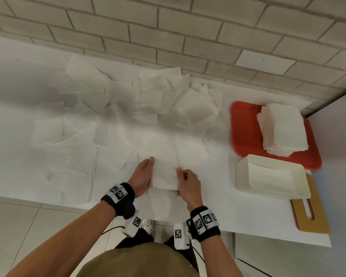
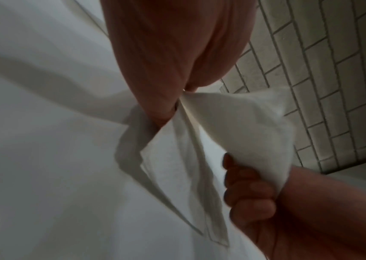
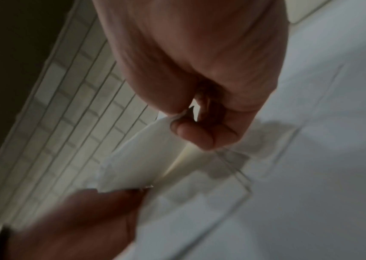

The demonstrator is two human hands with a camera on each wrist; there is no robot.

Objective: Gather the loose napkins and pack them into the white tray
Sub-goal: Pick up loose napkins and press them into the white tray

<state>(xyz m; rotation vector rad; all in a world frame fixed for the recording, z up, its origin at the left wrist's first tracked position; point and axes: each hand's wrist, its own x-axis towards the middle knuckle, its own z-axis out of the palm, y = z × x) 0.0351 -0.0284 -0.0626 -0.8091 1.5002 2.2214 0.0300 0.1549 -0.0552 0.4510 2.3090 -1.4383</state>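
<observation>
1. While both hands work near the front edge of the white table (image 1: 238,212), the left hand (image 1: 141,176) and the right hand (image 1: 188,184) grip one small bundle of napkins (image 1: 164,176) between them, the left at its 9 o'clock side and the right at its 3 o'clock side.
2. Seen from the left wrist, the left hand (image 2: 155,61) pinches the bundle (image 2: 233,133) at one end, with several sheet edges fanning downward, while the right hand's fingers (image 2: 250,191) curl round the other end.
3. Seen from the right wrist, the right hand (image 3: 199,79) pinches the bundle (image 3: 141,158) between thumb and curled fingers; the picture is blurred and the left hand (image 3: 84,219) shows only as a smear at 7 o'clock.
4. Loose napkins (image 1: 156,100) lie scattered and overlapping across the table from 9 o'clock to 12 o'clock of the hands, reaching the brick wall (image 1: 168,27).
5. At 3 o'clock of the hands stands the white tray (image 1: 244,176), tilted, with no napkins visible inside.
6. Under its near corner lies a wooden board (image 1: 316,216) with a slot.
7. At 1 o'clock of the hands, just behind the white tray, a red tray (image 1: 242,124) carries a squared stack of napkins (image 1: 282,128).
8. Black wristbands with printed markers (image 1: 118,193) sit on both wrists.
</observation>
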